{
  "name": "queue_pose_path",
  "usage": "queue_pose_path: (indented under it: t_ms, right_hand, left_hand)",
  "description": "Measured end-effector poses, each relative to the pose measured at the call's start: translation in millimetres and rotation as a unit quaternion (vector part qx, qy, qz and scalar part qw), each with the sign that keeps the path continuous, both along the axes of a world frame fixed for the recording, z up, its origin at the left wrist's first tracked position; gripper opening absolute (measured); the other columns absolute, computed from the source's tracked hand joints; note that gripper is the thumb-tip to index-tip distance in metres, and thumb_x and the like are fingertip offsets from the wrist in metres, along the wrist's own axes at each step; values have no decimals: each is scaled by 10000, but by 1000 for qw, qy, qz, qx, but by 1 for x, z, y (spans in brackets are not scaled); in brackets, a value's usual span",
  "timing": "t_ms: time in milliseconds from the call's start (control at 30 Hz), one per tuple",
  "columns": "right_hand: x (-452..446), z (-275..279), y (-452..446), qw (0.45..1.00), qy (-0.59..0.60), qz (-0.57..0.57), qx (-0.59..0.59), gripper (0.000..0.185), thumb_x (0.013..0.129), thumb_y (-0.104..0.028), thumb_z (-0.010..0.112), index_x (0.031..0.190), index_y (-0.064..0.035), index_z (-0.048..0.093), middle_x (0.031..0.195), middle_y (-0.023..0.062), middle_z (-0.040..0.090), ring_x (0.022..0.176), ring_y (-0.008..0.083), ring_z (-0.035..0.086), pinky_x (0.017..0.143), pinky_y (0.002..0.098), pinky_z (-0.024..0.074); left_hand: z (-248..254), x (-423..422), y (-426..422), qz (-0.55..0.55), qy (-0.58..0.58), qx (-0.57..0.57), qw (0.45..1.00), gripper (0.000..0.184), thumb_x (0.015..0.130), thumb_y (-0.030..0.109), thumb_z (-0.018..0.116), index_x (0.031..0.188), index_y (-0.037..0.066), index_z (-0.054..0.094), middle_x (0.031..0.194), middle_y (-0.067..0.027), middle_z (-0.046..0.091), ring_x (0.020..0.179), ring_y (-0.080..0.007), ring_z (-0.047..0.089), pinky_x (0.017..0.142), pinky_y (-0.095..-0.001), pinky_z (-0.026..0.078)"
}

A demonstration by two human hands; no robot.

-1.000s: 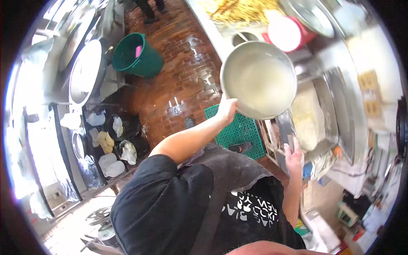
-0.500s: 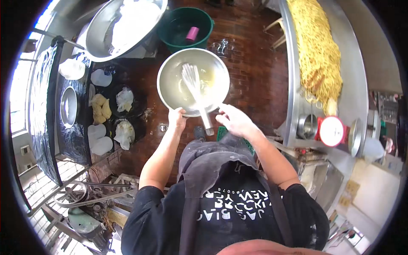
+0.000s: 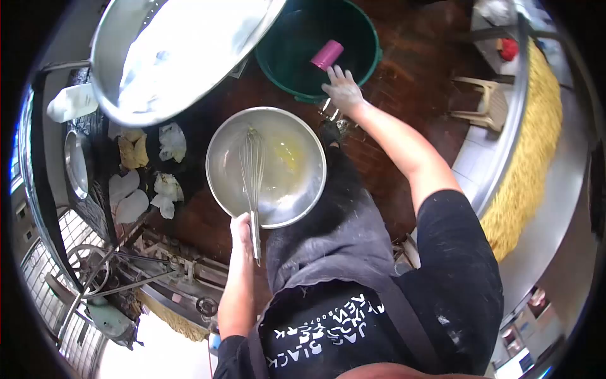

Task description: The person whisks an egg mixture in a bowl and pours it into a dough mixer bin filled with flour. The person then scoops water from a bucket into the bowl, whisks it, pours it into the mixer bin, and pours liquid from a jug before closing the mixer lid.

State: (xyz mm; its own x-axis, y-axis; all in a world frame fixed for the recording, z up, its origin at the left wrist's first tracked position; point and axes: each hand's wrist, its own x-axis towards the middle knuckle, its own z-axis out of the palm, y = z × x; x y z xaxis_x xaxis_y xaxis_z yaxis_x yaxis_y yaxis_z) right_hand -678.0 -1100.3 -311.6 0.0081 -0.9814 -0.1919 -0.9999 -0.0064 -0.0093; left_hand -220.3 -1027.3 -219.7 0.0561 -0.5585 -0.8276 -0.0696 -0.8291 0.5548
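Left hand (image 3: pixel 241 230) grasps the rim of a metal bowl (image 3: pixel 297 189) at mid-frame, a whisk (image 3: pixel 252 183) leaning inside with its handle over the rim. Right hand (image 3: pixel 343 91), unclenched with fingers spread, reaches toward a pink cup (image 3: pixel 327 55) in the green bucket (image 3: pixel 278 69), upper centre; whether they touch, I cannot tell. Yellow noodles (image 3: pixel 530 164) cover part of the tabletop (image 3: pixel 562 202) at right.

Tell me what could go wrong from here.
1. Only the left hand holds the bowl, at its rim, while the right hand reaches out near the pink cup. The bowl might tip and spill.
2. The whisk leans on the rim, its handle jutting out; a jolt could perhaps knock it loose.
3. The floor shines near the bucket, so it may be slippery.
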Motion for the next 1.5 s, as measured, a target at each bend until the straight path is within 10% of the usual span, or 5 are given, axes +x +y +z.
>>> queue_pose_path:
  t_ms: [367,533,767,1133,1500]
  right_hand:
    - [-41,-203,-155,936,239,160,204,446,895,-211,562,1309,-51,609,1461,235,431,1316,405,426,981,637,397]
    - [-84,-212,-176,964,-112,-115,210,311,908,-134,507,1121,19,675,1251,241,608,1156,374,605,937,418,523]
    - [-110,-235,-138,945,-188,-114,240,268,911,-280,570,1007,-87,729,1132,192,669,1070,364,636,932,444,504]
    - [-109,-9,-109,967,-248,50,14,239,807,-278,736,907,-63,702,1024,151,614,908,343,639,773,425,527]
    - [-43,108,-154,921,-134,320,178,304,728,-321,763,839,-46,698,778,159,621,748,354,636,683,439,519]
  left_hand:
    - [-55,-72,13,220,9,80,972,187,650,-34,493,805,-56,596,752,-102,603,641,-231,621,604,-361,548]
    - [-49,-80,2,234,23,119,965,277,699,-101,480,943,14,544,779,-6,502,677,-141,537,672,-320,513]
    - [-69,-107,-30,228,36,65,971,291,701,-58,511,985,-24,569,837,-69,581,735,-200,610,661,-343,539]
    - [-89,-128,-77,222,102,11,970,266,716,-87,507,970,-51,579,931,-79,610,842,-211,618,777,-354,518]
    - [-112,-145,-97,225,185,-45,955,408,695,-118,501,1086,-12,548,978,-60,602,885,-200,609,812,-351,496]
